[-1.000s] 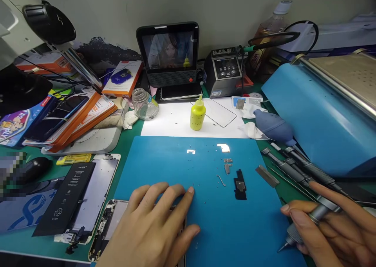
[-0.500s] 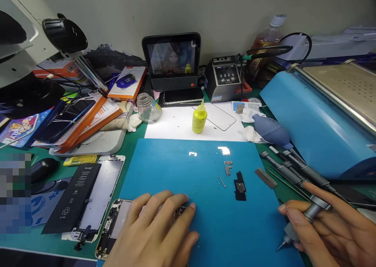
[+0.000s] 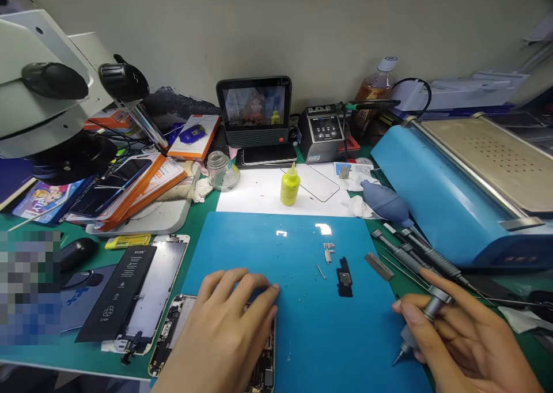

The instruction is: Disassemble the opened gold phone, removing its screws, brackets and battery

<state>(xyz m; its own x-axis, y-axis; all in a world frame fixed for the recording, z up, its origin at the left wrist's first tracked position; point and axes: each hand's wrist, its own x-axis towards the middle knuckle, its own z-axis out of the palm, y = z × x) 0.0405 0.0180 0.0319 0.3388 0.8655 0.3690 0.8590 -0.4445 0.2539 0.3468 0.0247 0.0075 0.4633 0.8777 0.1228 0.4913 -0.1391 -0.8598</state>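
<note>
Arching loosely over phone (image 3: 268, 359), L hand (image 3: 231, 331), thumb now tucked vs prev, hold unclear; R hand (image 3: 469, 338) still pinching screwdriver (image 3: 408, 340).

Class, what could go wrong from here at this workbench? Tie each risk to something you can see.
Tiny loose silvery parts lie on the flat blue mat close to the left hand; a brush might scatter them.

The slim grey metal pointed tool in the right hand could scratch the opened, gold-edged phone's exposed circuitry if it slipped.
</note>
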